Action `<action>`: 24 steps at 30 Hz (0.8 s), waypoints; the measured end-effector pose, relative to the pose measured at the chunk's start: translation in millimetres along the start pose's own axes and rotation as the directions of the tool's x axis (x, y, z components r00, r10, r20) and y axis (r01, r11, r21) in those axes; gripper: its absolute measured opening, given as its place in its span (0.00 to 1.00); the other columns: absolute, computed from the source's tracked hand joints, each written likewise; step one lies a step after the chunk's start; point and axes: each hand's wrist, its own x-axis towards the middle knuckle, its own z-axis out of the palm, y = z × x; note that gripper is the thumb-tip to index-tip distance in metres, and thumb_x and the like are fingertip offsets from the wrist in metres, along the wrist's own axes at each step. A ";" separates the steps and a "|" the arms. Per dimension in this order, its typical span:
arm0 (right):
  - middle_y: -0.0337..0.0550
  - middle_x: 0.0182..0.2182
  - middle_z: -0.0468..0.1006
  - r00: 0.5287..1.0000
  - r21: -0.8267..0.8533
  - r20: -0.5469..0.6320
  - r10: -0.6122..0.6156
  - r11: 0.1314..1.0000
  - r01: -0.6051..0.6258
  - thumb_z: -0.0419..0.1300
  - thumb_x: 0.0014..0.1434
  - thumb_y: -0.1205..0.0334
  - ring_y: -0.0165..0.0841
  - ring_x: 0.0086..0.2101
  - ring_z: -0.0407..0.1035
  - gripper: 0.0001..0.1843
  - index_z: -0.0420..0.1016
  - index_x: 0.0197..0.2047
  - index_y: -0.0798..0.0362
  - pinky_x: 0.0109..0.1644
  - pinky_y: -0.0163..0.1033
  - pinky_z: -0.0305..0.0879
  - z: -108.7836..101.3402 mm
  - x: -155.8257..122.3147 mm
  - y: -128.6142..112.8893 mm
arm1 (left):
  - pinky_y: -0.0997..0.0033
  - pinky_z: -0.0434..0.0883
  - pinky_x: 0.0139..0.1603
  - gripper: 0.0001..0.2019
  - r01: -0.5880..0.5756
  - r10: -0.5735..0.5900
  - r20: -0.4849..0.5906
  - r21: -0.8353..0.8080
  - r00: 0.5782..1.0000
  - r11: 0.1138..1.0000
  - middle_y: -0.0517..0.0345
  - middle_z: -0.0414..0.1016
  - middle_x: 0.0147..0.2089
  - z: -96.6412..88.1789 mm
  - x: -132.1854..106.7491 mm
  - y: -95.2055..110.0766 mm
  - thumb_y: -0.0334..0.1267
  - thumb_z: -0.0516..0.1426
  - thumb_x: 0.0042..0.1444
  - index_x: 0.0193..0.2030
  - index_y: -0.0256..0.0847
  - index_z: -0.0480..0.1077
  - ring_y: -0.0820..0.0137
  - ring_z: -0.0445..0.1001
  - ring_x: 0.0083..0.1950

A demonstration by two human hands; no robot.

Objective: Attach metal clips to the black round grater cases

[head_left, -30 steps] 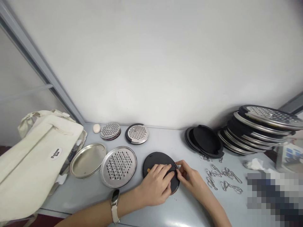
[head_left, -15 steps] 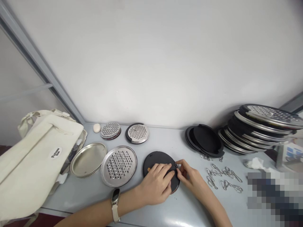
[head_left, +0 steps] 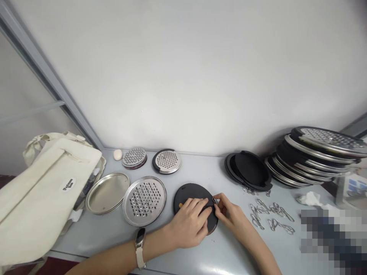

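In the head view, a round black plastic disc (head_left: 186,193) lies on the grey table, with a small orange patch showing beside my fingers. My left hand (head_left: 190,225) lies across its top, fingers bent and pressing it down, the thumb near its front edge. At the disc's right edge, my right hand (head_left: 226,210) pinches a small metal wire clip (head_left: 214,201) between thumb and fingertips; most of the clip is hidden. Several similar bent wire clips (head_left: 271,210) lie loose to the right. A round metal grater plate (head_left: 145,200) lies left of the disc.
A plain metal lid (head_left: 107,193) and a cream bag (head_left: 57,191) are at left. Small round graters (head_left: 168,161) lie near the wall. Black round trays (head_left: 252,170) and a tall leaning stack of graters (head_left: 312,160) stand at right, near a crumpled white tissue (head_left: 309,198).
Both hands stay on the disc in nearly the same pose. The whole view has shifted very slightly.
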 end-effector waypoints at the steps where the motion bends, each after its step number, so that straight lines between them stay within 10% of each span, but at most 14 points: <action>1: 0.32 0.23 0.63 1.000 -0.002 0.002 0.003 1.000 -0.003 0.46 0.64 0.56 0.31 0.24 0.63 0.09 0.59 0.45 0.49 0.31 0.35 0.61 -0.1 -0.4 -0.2 | 0.55 0.61 0.61 0.20 0.000 0.000 -0.003 0.001 1.000 1.000 0.44 0.62 0.64 0.2 0.0 -0.2 0.36 0.49 0.63 0.60 0.34 0.62 0.57 0.62 0.62; 24: 0.32 0.21 0.67 0.999 0.026 -0.039 -0.021 0.999 0.022 0.49 0.63 0.56 0.31 0.23 0.64 0.09 0.64 0.44 0.49 0.30 0.34 0.63 -3.0 -1.5 -3.2 | 0.55 0.62 0.61 0.20 0.010 -0.010 -0.006 -0.002 1.000 1.000 0.44 0.63 0.63 -4.2 1.7 1.5 0.34 0.50 0.61 0.60 0.35 0.63 0.58 0.62 0.62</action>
